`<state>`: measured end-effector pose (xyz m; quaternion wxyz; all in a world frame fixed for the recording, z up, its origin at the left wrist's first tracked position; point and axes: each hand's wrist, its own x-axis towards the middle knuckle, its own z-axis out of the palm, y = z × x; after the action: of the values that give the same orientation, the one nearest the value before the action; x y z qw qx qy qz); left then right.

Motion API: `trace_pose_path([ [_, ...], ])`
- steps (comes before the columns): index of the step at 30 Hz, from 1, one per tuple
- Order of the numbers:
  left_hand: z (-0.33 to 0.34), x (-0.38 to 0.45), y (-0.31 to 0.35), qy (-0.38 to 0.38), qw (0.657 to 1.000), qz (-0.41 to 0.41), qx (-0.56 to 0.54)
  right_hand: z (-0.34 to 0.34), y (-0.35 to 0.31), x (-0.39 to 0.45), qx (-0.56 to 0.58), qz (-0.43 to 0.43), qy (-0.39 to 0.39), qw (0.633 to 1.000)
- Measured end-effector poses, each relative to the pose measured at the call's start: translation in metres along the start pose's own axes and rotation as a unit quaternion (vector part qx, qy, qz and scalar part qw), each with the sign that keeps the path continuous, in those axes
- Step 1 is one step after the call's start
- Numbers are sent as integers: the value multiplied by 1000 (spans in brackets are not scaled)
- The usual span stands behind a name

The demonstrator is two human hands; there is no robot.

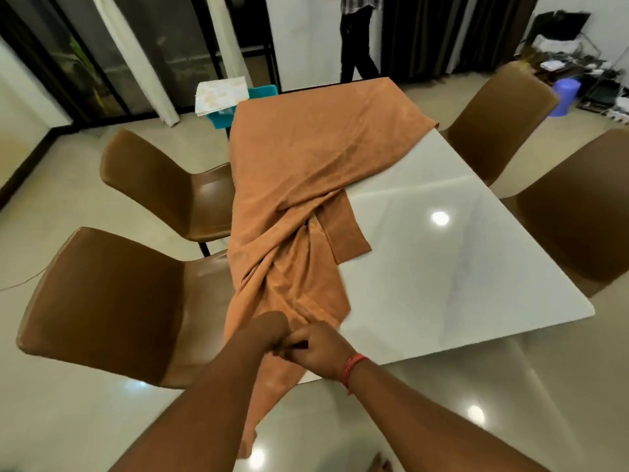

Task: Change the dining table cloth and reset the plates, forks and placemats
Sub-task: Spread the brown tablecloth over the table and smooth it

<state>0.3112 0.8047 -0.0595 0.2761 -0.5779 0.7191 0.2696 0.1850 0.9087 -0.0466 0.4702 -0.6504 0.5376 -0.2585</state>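
Note:
An orange table cloth (306,158) lies bunched and twisted along the left half of the white glossy dining table (442,253). Its far end is spread flat; its near end hangs over the table's near left corner toward the floor. My left hand (269,332) and my right hand (316,349) are close together at that corner, both gripping the gathered near end of the cloth. A red thread band sits on my right wrist. No plates, forks or placemats are visible on the table.
Two brown chairs (112,301) stand on the left and two brown chairs (503,117) on the right. A teal stool (224,114) with pale folded mats on it stands beyond the far left corner. A person (357,39) walks at the back. A purple stool (565,97) and clutter sit far right.

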Motion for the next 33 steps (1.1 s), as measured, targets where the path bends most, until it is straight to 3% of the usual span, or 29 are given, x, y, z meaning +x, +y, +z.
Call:
trace_pose_path([
  [2, -9, -8, 5, 88, 995, 29, -33, -24, 18, 17, 41, 42, 76, 995],
  [4, -18, -13, 13, 178, 980, 55, -66, -55, 38, 40, 52, 119, 203, 971],
  [6, -23, -3, 18, 203, 975, 52, -77, -86, 56, 66, 88, 186, 276, 939],
  [11, -36, 31, 42, 238, 964, 97, -70, -125, 84, 114, 375, 289, 299, 828],
  [14, -38, 55, 58, 226, 963, 146, -11, -132, 90, 127, 468, 271, 293, 788],
  [18, -51, 83, 80, 239, 954, 171, -54, -148, 96, 136, 560, 247, 297, 733],
  [24, -66, 120, 124, 238, 951, 199, -15, -166, 101, 124, 557, 189, 297, 752],
  [27, -72, 144, 152, 148, 976, 154, 46, -175, 112, 104, 540, 190, 279, 770],
  [29, -76, 156, 168, 121, 985, 117, 21, -189, 120, 87, 517, 197, 274, 787],
  [33, -74, 151, 202, 176, 979, 71, -79, -218, 142, 44, 505, 212, 285, 787],
])
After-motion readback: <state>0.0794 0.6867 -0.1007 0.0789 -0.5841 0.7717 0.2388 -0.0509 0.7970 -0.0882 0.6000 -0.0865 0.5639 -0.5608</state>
